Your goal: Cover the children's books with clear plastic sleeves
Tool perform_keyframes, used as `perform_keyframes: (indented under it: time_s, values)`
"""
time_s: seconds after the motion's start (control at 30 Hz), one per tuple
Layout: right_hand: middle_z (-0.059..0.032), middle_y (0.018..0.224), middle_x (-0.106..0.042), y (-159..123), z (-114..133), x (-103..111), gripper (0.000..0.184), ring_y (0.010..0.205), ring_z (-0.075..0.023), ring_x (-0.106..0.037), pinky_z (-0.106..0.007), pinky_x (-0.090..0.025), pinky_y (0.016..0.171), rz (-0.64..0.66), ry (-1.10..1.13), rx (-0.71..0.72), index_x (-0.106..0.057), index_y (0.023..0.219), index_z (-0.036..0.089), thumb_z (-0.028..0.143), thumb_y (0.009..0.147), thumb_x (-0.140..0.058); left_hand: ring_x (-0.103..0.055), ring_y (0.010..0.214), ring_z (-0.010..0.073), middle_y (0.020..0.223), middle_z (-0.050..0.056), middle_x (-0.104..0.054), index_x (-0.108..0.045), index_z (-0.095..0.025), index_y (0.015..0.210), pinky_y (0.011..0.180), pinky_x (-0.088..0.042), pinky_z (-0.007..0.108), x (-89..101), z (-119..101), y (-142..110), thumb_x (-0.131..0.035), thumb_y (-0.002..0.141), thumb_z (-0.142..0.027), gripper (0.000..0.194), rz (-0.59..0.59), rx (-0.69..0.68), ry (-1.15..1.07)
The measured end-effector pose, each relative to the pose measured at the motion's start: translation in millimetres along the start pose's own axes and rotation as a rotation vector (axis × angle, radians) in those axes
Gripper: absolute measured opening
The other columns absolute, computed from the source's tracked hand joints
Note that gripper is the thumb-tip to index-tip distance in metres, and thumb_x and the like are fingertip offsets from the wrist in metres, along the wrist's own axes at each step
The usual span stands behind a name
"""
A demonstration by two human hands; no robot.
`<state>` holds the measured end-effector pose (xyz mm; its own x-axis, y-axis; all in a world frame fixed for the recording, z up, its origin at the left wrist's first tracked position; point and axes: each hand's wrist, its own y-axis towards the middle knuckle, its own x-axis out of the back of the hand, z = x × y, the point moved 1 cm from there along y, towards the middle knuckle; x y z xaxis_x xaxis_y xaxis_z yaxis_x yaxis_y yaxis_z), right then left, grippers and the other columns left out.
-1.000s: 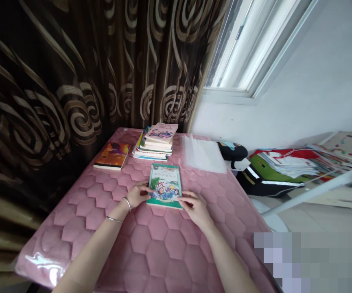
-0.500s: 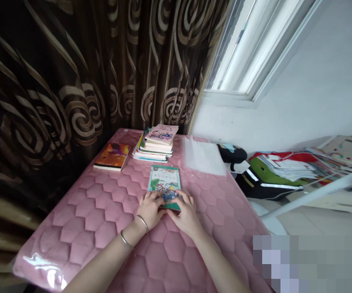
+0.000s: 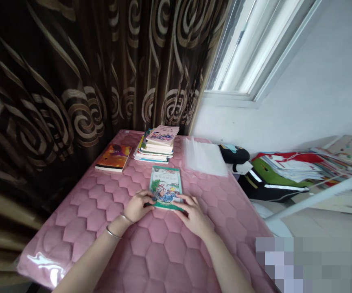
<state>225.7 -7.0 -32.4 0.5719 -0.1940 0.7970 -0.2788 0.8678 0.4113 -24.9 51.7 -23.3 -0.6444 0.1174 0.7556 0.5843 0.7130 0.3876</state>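
**Egocentric view of a tabletop, near to far.** The person's left hand point(image 3: 137, 206), two thin silver bangles point(image 3: 113, 232) on its wrist, and right hand point(image 3: 194, 215) lie on a pink quilted hexagon-pattern pad point(image 3: 157, 260). Both hands are narrowly curled, one at each side of a green-bordered illustrated paperback point(image 3: 165, 188). The left fingers point(image 3: 147, 199) touch the book's left edge, and the right fingers point(image 3: 185, 200) touch its lower right corner; whether either hand grips it cannot be told. The book lies flat near the middle of the pad, tilted slightly. Beyond it, toward the far edge, are an orange-covered paperback point(image 3: 113, 157) on the left, a stack of children's books point(image 3: 156, 148) at the centre, and a clear plastic sheet point(image 3: 204, 156) on the right. Further right, off the pad, a black-and-green bag point(image 3: 270, 179) sits beside a pile of papers point(image 3: 294, 167). A brown swirl-patterned curtain point(image 3: 56, 81) hangs along the left side, beside a white-framed window point(image 3: 249, 53).
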Motion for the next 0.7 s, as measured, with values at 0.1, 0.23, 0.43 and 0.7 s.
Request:
perform_keyframes:
  time_s: [0.1, 0.23, 0.43, 0.7]
  values:
    - [-0.0038, 0.131, -0.054, -2.4, -8.0, 3.7, 0.034, 0.112, -0.0234, -0.053, -0.048, -0.044, 0.098, 0.071, 0.031, -0.01, -0.063, 0.119, 0.036, 0.023, 0.091, -0.049, -0.062, 0.103, 0.0201, 0.11, 0.004, -0.07, -0.073, -0.026, 0.092, 0.094, -0.043, 0.038, 7.6, 11.7, -5.2, -0.069, 0.08, -0.025, 0.012, 0.03, -0.032, -0.059]
    - [-0.0021, 0.137, -0.051, -4.4, -14.9, 6.7, 0.039, 0.12, -0.0226, -0.049, -0.048, -0.04, 0.103, 0.143, 0.093, -0.005, -0.06, 0.123, 0.036, 0.02, 0.091, -0.046, -0.062, 0.103, 0.0205, 0.11, 0.003, -0.071, -0.072, -0.027, 0.097, 0.094, -0.044, 0.039, 9.8, 20.0, -8.0, -0.069, 0.08, -0.028, 0.018, 0.032, -0.006, -0.159]
    - [0.0, 0.141, -0.047, -6.2, -19.7, 9.6, 0.044, 0.126, -0.0216, -0.044, -0.047, -0.037, 0.107, 0.197, 0.141, -0.02, -0.058, 0.126, 0.036, 0.016, 0.091, -0.041, -0.06, 0.106, 0.0194, 0.112, 0.003, -0.071, -0.067, -0.027, 0.111, 0.096, -0.044, 0.036, 12.4, 16.7, -8.3, -0.067, 0.08, -0.023, 0.031, 0.032, 0.038, -0.191]
    - [-0.0062, 0.126, -0.056, 3.2, 7.7, 4.4, 0.028, 0.113, -0.0259, -0.051, -0.045, -0.044, 0.097, 0.031, 0.043, -0.108, -0.066, 0.108, 0.027, 0.035, 0.082, -0.063, -0.05, 0.107, 0.0262, 0.111, 0.002, -0.061, -0.069, -0.032, 0.1, 0.092, -0.037, 0.045, -3.5, -24.7, 2.7, -0.075, 0.07, -0.029, 0.031, 0.056, 0.229, 0.183]
